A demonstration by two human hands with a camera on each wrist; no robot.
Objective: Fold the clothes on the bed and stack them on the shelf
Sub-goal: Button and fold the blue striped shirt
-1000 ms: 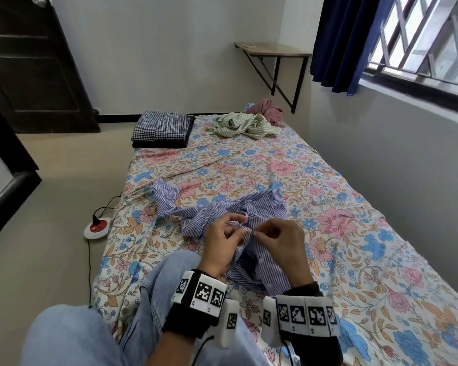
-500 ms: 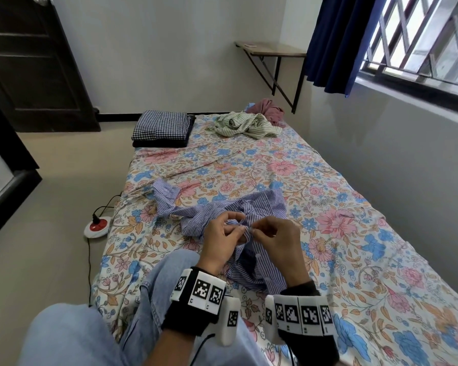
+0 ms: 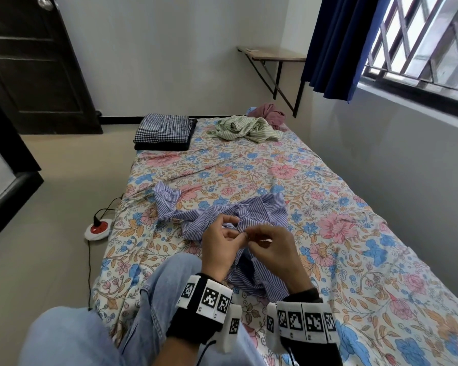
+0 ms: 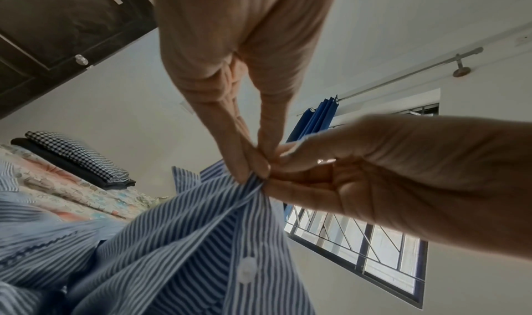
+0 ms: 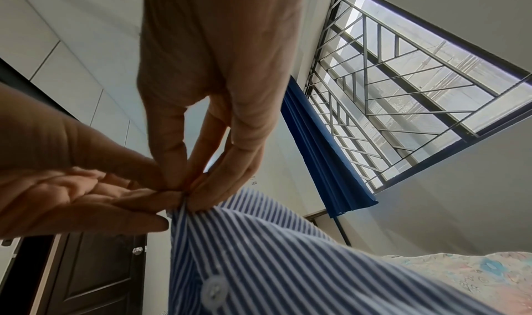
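Across the last second almost nothing has shifted: both grips stay locked together at the same spot on the blue striped shirt [image 3: 251, 220], which reads as buttoning the front placket rather than folding, so the fold itself has likely not begun. The left hand [image 3: 220, 247] pinches the placket edge between thumb and forefinger, and the right hand [image 3: 273, 247] pinches the opposite edge, fingertips of the two touching; a fastened white button [image 4: 247, 272] sits just below the pinch in the left wrist view. The shirt hangs from the grips and spreads away from them over the bed [image 3: 328, 186], one sleeve trailing out beyond the left hand. Far ahead of the hands, a folded checked garment [image 3: 164, 128] lies on a dark folded one at the bed's far left corner, and a crumpled green striped shirt [image 3: 245, 129] and a maroon garment [image 3: 271, 114] lie unfolded beside them. Past those, a wall shelf [image 3: 275, 54] stands in the corner near a blue curtain [image 3: 339, 43] and barred window. A dark door [image 3: 37, 64] and a red-and-white floor socket [image 3: 98, 228] lie off to the left.
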